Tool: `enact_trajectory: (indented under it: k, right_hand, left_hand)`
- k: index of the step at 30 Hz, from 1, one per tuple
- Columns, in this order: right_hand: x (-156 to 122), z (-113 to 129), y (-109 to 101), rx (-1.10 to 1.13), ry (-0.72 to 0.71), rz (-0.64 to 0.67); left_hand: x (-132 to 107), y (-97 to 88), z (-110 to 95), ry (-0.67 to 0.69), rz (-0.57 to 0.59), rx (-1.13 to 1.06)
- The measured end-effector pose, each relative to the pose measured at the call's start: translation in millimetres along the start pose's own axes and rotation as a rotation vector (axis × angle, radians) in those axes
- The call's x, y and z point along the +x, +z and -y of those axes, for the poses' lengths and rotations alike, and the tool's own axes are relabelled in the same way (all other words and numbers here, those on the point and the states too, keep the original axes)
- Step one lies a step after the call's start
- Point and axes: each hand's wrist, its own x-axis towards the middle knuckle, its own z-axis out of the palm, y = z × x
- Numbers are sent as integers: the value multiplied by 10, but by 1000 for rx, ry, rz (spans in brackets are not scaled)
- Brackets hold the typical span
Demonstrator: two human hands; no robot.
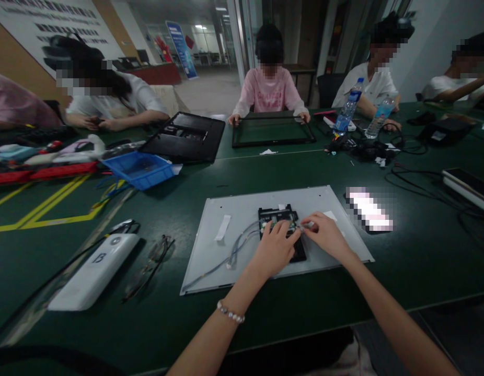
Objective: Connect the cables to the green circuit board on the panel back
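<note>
My left hand point(276, 244) lies over a black plastic bracket point(300, 251) that carries a small green circuit board. Its fingers are spread across the board, with the thumb towards my right hand. At the bracket's right edge, my right hand point(324, 235) is closed in a pinch on something small and pale, too small to make out. Under both hands lies a flat light-grey panel point(203, 235). Grey cables point(237, 248) run from the bracket's left side to the panel's lower left corner. A white strip point(223, 228) sticks to the panel left of the cables.
A phone point(369, 210) lies right of the panel. To the left are glasses point(148, 269), a white power bank point(95, 271) and a blue basket point(142, 169). Across the table, a person holds a black frame point(273, 142). Two bottles point(348, 107) stand behind tangled black cables point(359, 149).
</note>
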Motion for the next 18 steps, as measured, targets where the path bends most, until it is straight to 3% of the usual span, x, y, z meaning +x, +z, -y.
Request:
enact_trajectory:
  k: [5,11,15,18]
  right_hand:
    - [-22,3,-1,-60,-44,74]
    - [-26,-23,0,-49,-46,71]
    - [-31,-40,7,-20,-56,83]
    - [-33,-58,-3,7,-54,83]
  left_hand:
    - [-3,-7,-8,6,17,30]
    - [-27,-8,6,-15,25,11]
    - [-37,-97,77,-42,-35,-75]
    - [-47,-222,240,-118,-112,-143]
